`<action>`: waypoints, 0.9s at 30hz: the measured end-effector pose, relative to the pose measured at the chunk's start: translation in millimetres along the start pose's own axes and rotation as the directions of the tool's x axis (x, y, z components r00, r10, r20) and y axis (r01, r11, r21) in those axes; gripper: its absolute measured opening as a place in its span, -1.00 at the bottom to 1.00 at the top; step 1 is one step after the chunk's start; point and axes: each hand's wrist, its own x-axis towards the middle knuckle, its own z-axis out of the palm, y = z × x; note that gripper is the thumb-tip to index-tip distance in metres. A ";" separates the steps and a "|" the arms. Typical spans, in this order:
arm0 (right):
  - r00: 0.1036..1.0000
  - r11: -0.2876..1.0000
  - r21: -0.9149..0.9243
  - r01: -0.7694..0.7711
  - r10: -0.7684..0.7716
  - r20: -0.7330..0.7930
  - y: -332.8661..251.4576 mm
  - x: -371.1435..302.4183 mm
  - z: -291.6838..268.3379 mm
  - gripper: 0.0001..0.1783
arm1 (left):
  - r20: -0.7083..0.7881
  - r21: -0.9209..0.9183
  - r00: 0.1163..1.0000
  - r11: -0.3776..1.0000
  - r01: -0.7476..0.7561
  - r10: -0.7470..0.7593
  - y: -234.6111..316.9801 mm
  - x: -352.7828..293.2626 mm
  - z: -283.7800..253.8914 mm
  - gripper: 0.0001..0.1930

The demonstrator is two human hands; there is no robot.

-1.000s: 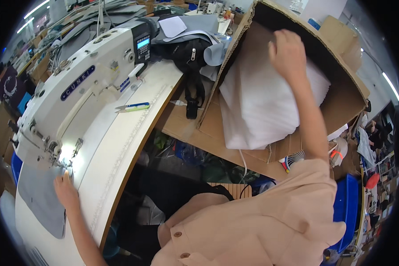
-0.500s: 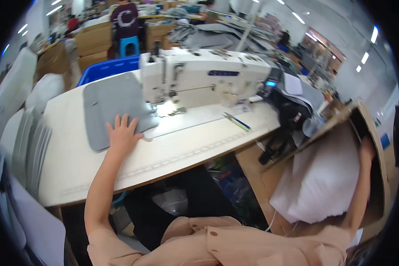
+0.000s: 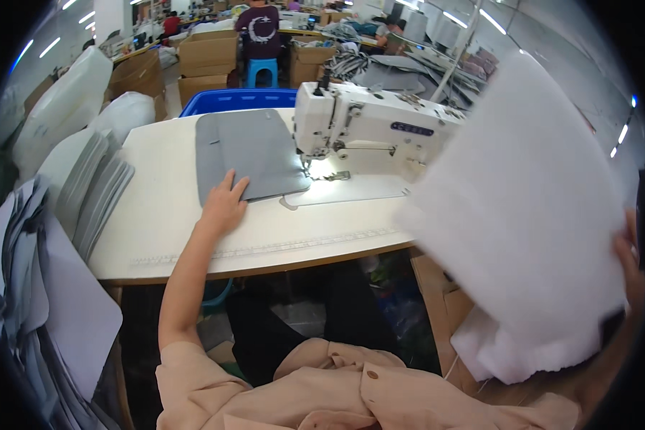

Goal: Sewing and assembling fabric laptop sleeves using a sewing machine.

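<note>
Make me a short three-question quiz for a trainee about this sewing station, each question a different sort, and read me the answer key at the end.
1. Multiple choice: what does the right hand hold?
A: a blue bin
B: a white sheet
C: a cardboard box

2. True or false: the left hand is also gripping the white sheet.

3. Fill in the blank: the table is brightly lit under the head of the white ____.

Key:
1. B.
2. False; its fingers are on the grey piece.
3. Sewing machine.
</note>
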 end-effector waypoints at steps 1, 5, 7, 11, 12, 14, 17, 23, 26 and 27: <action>0.981 0.981 0.096 0.171 -0.160 -0.106 29.7 22.3 42.9 -0.75 | -0.012 0.017 1.000 1.000 0.000 0.000 4.7 -4.4 -5.8 -0.50; 0.810 0.836 0.549 -0.024 -0.306 0.501 -53.5 74.1 202.8 -0.55 | -0.121 -0.050 0.990 0.996 -0.073 0.066 -19.1 -3.5 25.3 -0.53; 0.663 0.317 0.863 -0.394 -0.552 0.505 -123.9 59.5 303.4 -0.59 | -0.251 -0.843 0.967 0.499 -0.199 -0.039 -106.1 -5.9 88.7 -0.56; 0.431 0.096 0.592 -0.800 -0.592 0.680 -184.9 11.8 413.3 -0.78 | -0.384 -0.077 0.922 0.993 -0.091 0.054 -12.1 18.4 66.1 -0.53; 0.372 0.097 0.528 -0.844 -0.604 0.705 -208.5 -4.6 409.3 -0.77 | -0.389 0.302 0.913 0.953 -0.001 0.125 -9.1 12.3 29.2 -0.52; 0.245 0.317 0.557 -0.768 -0.658 0.712 -226.3 -9.7 429.0 -0.77 | -0.276 0.162 0.948 0.980 -0.117 0.158 -39.0 21.3 15.5 -0.52; 0.225 0.374 0.561 -0.738 -0.647 0.728 -230.8 1.4 433.0 -0.77 | -0.196 -0.053 0.972 0.991 0.124 -0.132 -34.5 20.8 9.2 -0.49; 0.245 0.105 0.371 -0.922 -0.583 0.774 -210.8 11.0 431.8 -0.69 | -0.352 0.145 0.935 0.983 0.111 -0.053 -20.9 19.0 -0.4 -0.46; 0.166 0.249 0.392 -0.885 -0.619 0.768 -215.4 14.9 430.6 -0.63 | -0.397 -0.006 0.917 1.000 -0.024 0.020 -46.4 31.0 -1.8 -0.53; 0.137 0.316 0.394 -0.863 -0.605 0.784 -216.7 17.6 433.7 -0.61 | -0.393 -0.004 0.919 1.000 -0.030 0.026 -49.2 33.0 1.6 -0.53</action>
